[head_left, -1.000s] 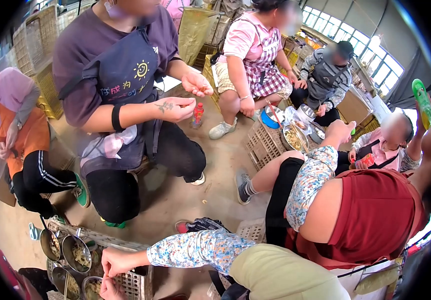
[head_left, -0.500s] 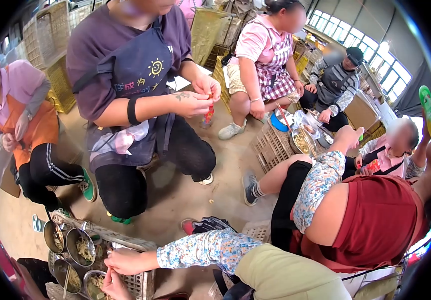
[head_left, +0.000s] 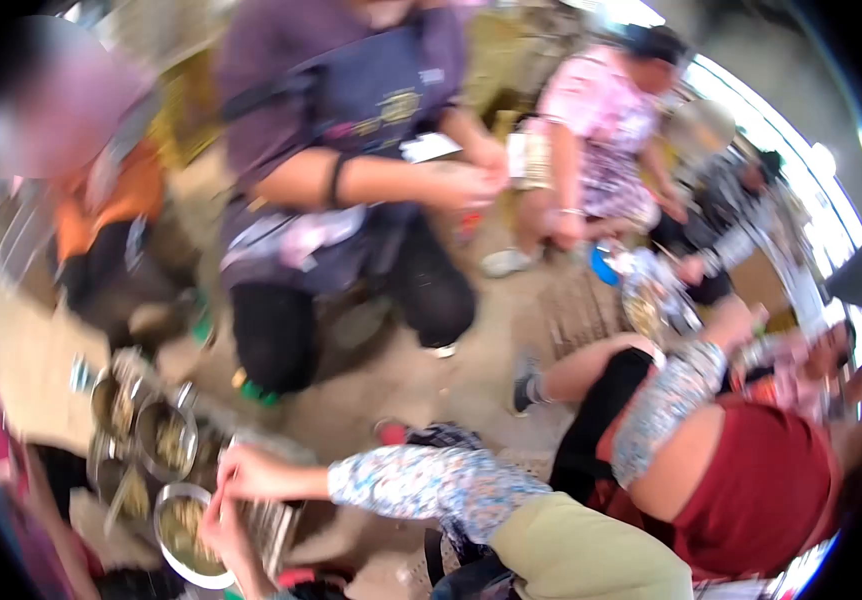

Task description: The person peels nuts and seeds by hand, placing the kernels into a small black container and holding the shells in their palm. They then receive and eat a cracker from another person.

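My right hand (head_left: 261, 473), in a floral sleeve (head_left: 421, 488), reaches in from the right at the lower left of the view. Its fingers are pinched together. My left hand (head_left: 228, 540) comes up from below, its fingertips closed and close to those of the right. Blur hides whatever small thing lies between the fingers. Just left of both hands sits a round metal bowl (head_left: 162, 537) with pale food in it. Behind it stand another metal bowl (head_left: 143, 437) with a handle, also holding pale food, and further pans at the left.
A plastic crate (head_left: 276, 540) supports the bowls. Across from me a person in a dark apron (head_left: 371, 110) squats, hands together. A person in red shorts (head_left: 751, 490) is close at the right. A second crate (head_left: 571, 310) with food and a blue bowl (head_left: 604, 264) stands farther back.
The whole view has shifted and blurred, with people and bowls now farther right or higher. My hands stay together beside the near bowl, which shows more fully now.
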The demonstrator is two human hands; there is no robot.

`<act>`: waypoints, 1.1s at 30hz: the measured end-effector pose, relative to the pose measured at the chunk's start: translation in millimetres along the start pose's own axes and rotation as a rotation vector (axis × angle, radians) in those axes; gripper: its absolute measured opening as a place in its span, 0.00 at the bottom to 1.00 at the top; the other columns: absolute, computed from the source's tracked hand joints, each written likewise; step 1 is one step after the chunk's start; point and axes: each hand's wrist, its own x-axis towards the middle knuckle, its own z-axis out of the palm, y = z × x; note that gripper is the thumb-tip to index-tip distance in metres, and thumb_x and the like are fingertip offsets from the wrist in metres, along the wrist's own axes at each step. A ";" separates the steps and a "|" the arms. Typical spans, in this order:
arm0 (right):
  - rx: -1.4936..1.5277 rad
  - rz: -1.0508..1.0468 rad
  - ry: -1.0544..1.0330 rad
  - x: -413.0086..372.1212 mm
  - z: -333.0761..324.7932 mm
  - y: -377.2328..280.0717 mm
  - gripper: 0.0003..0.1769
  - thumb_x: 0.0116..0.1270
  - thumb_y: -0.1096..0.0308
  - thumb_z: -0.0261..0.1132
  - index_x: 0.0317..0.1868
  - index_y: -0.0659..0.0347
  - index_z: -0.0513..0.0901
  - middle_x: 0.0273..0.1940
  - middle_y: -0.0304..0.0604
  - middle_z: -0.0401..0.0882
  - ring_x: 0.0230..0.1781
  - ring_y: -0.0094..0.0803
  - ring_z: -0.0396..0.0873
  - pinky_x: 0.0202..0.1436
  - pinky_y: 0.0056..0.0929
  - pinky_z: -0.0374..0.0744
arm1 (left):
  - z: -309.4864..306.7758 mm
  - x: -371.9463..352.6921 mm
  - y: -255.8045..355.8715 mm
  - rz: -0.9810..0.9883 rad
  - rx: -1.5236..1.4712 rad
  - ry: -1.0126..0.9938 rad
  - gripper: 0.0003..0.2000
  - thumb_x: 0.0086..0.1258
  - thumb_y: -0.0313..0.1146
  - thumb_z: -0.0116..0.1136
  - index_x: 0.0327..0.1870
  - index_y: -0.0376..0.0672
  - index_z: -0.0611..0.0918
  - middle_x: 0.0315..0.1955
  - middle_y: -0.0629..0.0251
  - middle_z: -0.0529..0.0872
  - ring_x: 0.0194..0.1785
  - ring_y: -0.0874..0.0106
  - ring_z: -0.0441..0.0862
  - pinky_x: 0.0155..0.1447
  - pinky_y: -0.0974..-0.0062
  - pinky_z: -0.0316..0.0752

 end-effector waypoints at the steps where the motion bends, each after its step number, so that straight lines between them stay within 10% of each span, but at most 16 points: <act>1: 0.076 0.059 -0.059 3.1 -7.9 -9.3 0.04 0.51 0.71 0.67 0.27 0.62 0.82 0.26 0.45 0.79 0.30 0.34 0.78 0.34 0.31 0.75 | 3.4 -2.8 8.0 -0.148 0.023 0.044 0.15 0.66 0.34 0.58 0.46 0.30 0.82 0.34 0.63 0.85 0.37 0.79 0.78 0.41 0.81 0.72; 2: 0.055 -0.085 -0.002 4.9 -5.7 1.4 0.05 0.53 0.70 0.68 0.30 0.62 0.83 0.26 0.43 0.80 0.30 0.29 0.79 0.33 0.28 0.76 | 3.3 -3.0 6.6 -0.177 0.061 0.049 0.14 0.66 0.35 0.59 0.45 0.32 0.83 0.34 0.65 0.85 0.36 0.80 0.77 0.41 0.81 0.71; 5: 0.365 0.441 -0.186 15.2 -30.7 -40.0 0.09 0.62 0.71 0.66 0.41 0.65 0.83 0.35 0.39 0.83 0.35 0.19 0.79 0.37 0.19 0.78 | 7.0 -7.8 14.1 -0.083 0.161 0.090 0.15 0.64 0.38 0.59 0.43 0.35 0.84 0.27 0.73 0.84 0.29 0.84 0.74 0.34 0.85 0.69; 7: 0.512 0.377 -0.159 26.2 -36.6 -53.4 0.08 0.62 0.73 0.65 0.41 0.66 0.82 0.33 0.40 0.83 0.31 0.21 0.79 0.35 0.19 0.78 | 5.6 -7.8 18.7 -0.132 0.074 0.085 0.13 0.62 0.31 0.60 0.44 0.33 0.84 0.35 0.61 0.87 0.39 0.77 0.82 0.46 0.80 0.74; 17: 0.980 -0.095 -0.818 -12.2 -61.6 -185.0 0.11 0.54 0.73 0.71 0.37 0.68 0.84 0.33 0.48 0.84 0.33 0.33 0.83 0.38 0.24 0.79 | -5.1 -5.8 29.9 -0.505 -0.927 -0.082 0.14 0.72 0.37 0.50 0.48 0.33 0.77 0.23 0.75 0.70 0.19 0.85 0.58 0.18 0.87 0.49; 22: 1.164 -0.322 -0.865 -13.6 -44.2 -190.3 0.05 0.61 0.77 0.65 0.35 0.73 0.84 0.35 0.52 0.82 0.32 0.42 0.82 0.35 0.35 0.79 | -4.8 -6.2 27.2 -0.540 -1.542 -0.201 0.18 0.72 0.38 0.47 0.52 0.29 0.73 0.34 0.62 0.76 0.32 0.78 0.72 0.32 0.87 0.72; 24: 1.166 -0.394 -0.867 -14.1 -37.6 -187.2 0.06 0.61 0.76 0.66 0.34 0.73 0.84 0.34 0.52 0.82 0.29 0.41 0.81 0.33 0.35 0.79 | -0.3 -7.7 40.7 -0.612 -1.492 0.020 0.18 0.73 0.34 0.43 0.55 0.28 0.72 0.42 0.54 0.78 0.42 0.69 0.78 0.47 0.78 0.80; 26: 1.166 -0.470 -0.865 -23.4 -45.5 -178.4 0.07 0.60 0.75 0.67 0.34 0.73 0.84 0.32 0.53 0.82 0.27 0.41 0.80 0.31 0.34 0.78 | -2.8 -7.5 21.5 -0.499 -1.688 -0.191 0.20 0.73 0.34 0.40 0.59 0.26 0.69 0.50 0.49 0.76 0.54 0.59 0.76 0.63 0.64 0.72; 29: 0.583 -0.162 -0.975 -30.6 -70.2 -161.5 0.09 0.54 0.72 0.72 0.35 0.65 0.85 0.36 0.47 0.84 0.35 0.32 0.82 0.38 0.23 0.79 | 0.6 -9.3 36.8 -0.407 -1.668 -0.207 0.24 0.75 0.37 0.36 0.63 0.26 0.63 0.60 0.43 0.68 0.66 0.52 0.65 0.71 0.55 0.59; 33: -0.043 -0.016 -0.284 15.8 -47.0 -141.8 0.07 0.57 0.77 0.66 0.38 0.65 0.84 0.38 0.46 0.82 0.35 0.34 0.81 0.36 0.25 0.78 | 1.8 -10.8 42.6 -0.359 -1.548 -0.282 0.25 0.76 0.43 0.31 0.66 0.32 0.62 0.67 0.49 0.61 0.65 0.58 0.67 0.69 0.62 0.63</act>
